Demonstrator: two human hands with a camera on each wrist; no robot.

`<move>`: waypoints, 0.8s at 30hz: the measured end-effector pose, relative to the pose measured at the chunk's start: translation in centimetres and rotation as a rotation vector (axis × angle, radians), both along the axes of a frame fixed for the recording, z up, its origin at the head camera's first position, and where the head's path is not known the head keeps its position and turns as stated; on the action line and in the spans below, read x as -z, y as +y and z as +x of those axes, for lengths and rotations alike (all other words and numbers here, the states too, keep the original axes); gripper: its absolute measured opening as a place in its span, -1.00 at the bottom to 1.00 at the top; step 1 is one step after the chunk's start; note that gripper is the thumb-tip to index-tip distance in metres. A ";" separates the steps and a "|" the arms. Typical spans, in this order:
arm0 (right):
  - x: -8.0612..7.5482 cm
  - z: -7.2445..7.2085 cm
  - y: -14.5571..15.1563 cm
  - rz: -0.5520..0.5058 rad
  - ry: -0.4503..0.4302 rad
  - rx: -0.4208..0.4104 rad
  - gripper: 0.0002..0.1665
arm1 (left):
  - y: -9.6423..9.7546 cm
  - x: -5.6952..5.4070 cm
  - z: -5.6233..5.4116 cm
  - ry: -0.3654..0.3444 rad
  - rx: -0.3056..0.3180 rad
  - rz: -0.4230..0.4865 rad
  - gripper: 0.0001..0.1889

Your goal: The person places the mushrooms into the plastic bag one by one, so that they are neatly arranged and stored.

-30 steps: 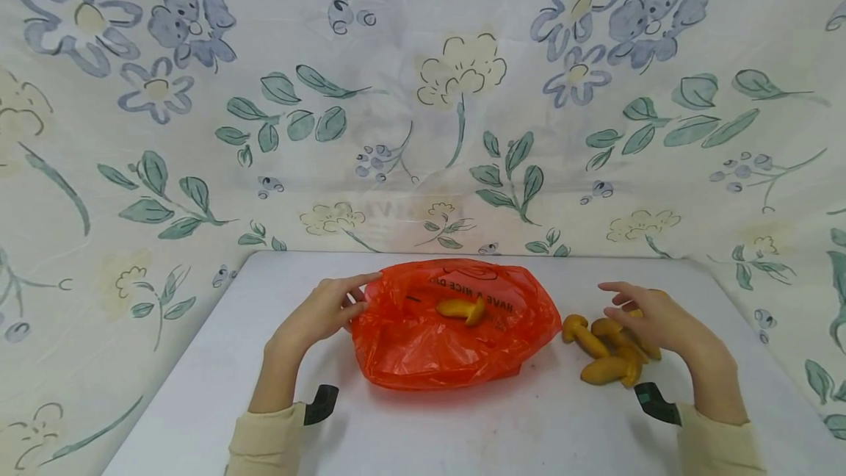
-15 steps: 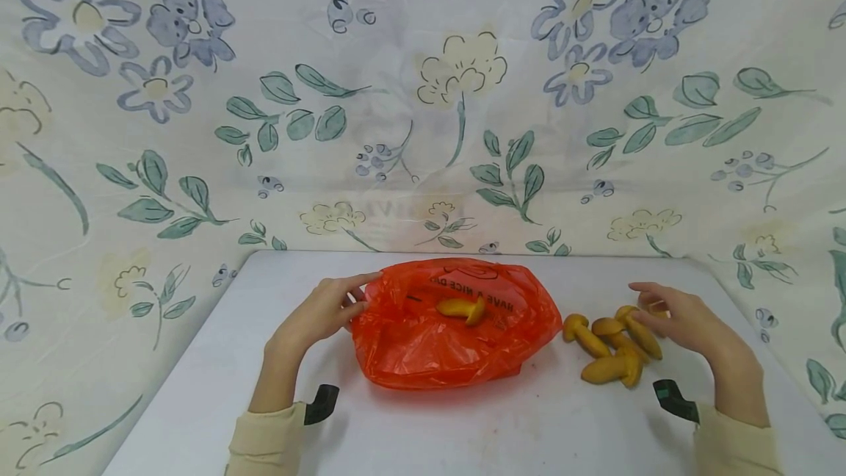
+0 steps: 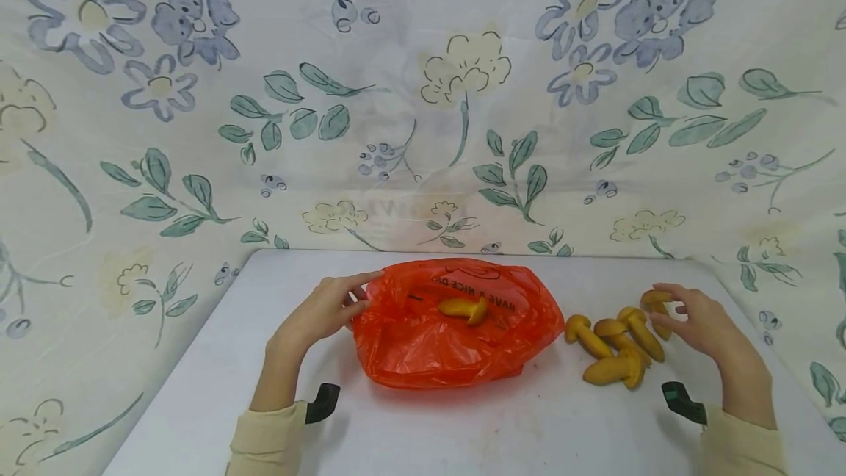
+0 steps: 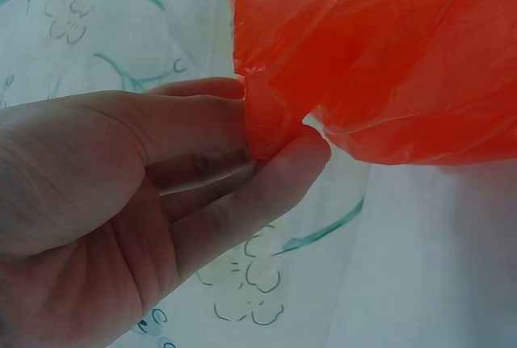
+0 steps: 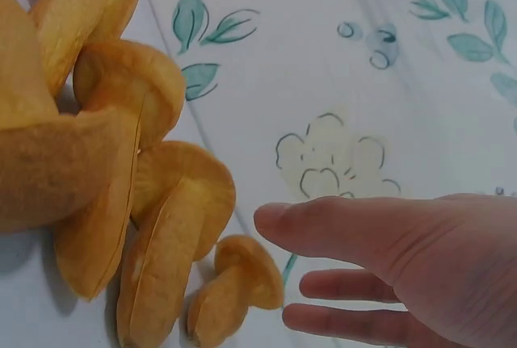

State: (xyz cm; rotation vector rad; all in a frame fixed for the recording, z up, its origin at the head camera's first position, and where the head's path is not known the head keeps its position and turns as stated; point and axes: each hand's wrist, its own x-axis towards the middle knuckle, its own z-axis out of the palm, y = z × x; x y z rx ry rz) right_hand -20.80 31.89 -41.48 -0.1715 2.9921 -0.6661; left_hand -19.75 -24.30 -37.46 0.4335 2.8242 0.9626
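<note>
A red plastic bag (image 3: 429,351) with dark lettering lies with its mouth spread wide on the white table. Inside it rests one yellow-brown mushroom (image 3: 459,308). My left hand (image 3: 324,311) pinches the bag's left edge between thumb and fingers, as the left wrist view shows. Beside the bag's right end lie several more mushrooms (image 3: 613,369) in a loose heap. At the heap's far right, my right hand (image 3: 703,322) reaches around a small mushroom (image 5: 234,287), its thumb and fingers spread apart and the fingertips close to the cap.
The white table (image 3: 515,432) extends in front of the bag and to both sides. Behind it hangs a floral cloth (image 3: 396,94), which also covers the sides. Black wrist mounts (image 3: 322,404) sit at both sleeve cuffs.
My right hand has moved right, from over the heap to its far right mushroom, uncovering the mushrooms there. My left hand keeps its place at the bag's edge.
</note>
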 end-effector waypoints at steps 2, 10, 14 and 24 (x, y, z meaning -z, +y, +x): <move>0.1 0.0 0.2 0.000 -0.008 0.004 -0.24 | 0.1 0.0 0.0 -0.002 -0.001 -0.002 -0.44; 0.8 -0.3 0.9 -0.021 -0.086 0.035 -0.09 | 0.2 -0.1 0.1 -0.007 0.003 0.011 -0.44; 1.3 -0.4 1.0 -0.030 -0.095 0.032 -0.09 | 0.2 -0.1 0.1 -0.007 0.002 0.009 -0.44; 2.0 -0.6 0.7 -0.028 -0.098 0.025 -0.20 | 0.2 -0.1 0.0 -0.008 -0.006 0.001 -0.45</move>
